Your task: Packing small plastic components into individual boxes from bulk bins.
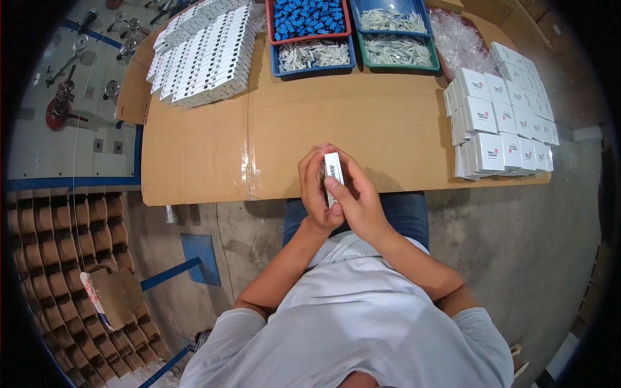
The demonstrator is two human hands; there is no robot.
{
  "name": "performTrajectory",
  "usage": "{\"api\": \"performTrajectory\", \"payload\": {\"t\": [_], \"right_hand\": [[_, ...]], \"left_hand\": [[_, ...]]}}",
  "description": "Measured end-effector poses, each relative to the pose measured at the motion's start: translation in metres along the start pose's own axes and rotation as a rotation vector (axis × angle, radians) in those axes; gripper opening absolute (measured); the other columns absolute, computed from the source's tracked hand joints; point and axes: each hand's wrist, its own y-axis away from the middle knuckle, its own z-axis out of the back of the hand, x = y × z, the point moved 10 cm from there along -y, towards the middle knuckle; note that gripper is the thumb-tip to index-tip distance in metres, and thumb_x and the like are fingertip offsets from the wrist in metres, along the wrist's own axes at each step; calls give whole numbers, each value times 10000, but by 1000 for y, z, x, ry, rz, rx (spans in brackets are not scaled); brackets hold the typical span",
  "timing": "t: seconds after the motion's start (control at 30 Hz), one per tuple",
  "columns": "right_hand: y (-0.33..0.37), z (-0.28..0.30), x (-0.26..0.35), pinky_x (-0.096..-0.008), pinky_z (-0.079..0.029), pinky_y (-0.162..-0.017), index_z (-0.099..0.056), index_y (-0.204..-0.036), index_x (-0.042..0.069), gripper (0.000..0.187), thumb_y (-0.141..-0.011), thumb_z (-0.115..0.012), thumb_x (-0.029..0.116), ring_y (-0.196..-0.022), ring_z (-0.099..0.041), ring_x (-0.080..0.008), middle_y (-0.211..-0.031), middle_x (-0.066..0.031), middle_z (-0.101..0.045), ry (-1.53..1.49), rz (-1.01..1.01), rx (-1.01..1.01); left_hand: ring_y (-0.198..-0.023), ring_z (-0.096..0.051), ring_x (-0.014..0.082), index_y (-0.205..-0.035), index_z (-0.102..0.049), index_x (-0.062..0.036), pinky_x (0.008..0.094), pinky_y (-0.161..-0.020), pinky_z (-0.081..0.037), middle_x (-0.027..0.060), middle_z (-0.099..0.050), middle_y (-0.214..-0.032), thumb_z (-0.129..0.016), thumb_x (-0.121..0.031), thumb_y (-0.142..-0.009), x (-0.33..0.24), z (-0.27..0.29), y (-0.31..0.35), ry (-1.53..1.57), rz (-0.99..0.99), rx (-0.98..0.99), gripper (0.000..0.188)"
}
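Note:
A small white box (333, 169) with dark lettering on its narrow side is held between my two hands, just over the near edge of the cardboard-covered table (194, 152). My left hand (312, 187) wraps the box from the left. From the other side my right hand (361, 197) closes round it, with the thumb pressed on the box's face. Much of the box lies behind my fingers, so I cannot tell whether its end flap is open.
Slim white boxes (210, 58) stand in rows at the far left; stacked white boxes (495, 119) at the right. A red tray (347, 26) of blue parts, blue and green trays (414, 66) of pale pieces, and clear plastic bags (459, 39) line the back. A divided cardboard carton (58, 242) is lower left.

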Motion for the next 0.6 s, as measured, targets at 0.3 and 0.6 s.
{"api": "performTrajectory", "payload": {"t": [0.3,0.6], "right_hand": [[7,2,-11,-280,-479,-998,-276,-1601,-58,632,-1105,-532,239,-1160,-586,-119,-1288,-125,-630,93,-36,-6],[19,4,0,-297,-475,-1006,-340,-1587,-38,554,-1127,-444,253,-1155,-616,-169,-1364,-164,-628,235,32,4]], "left_hand": [[-1204,-594,411,-1385,-503,118,487,-1019,-505,313,-558,-1304,-441,-580,-992,2,1,3,133,58,-5,804],[-1258,-545,359,-1411,-472,106,478,-1079,-438,263,-528,-1339,-371,-720,-970,-8,2,12,87,37,11,942]]}}
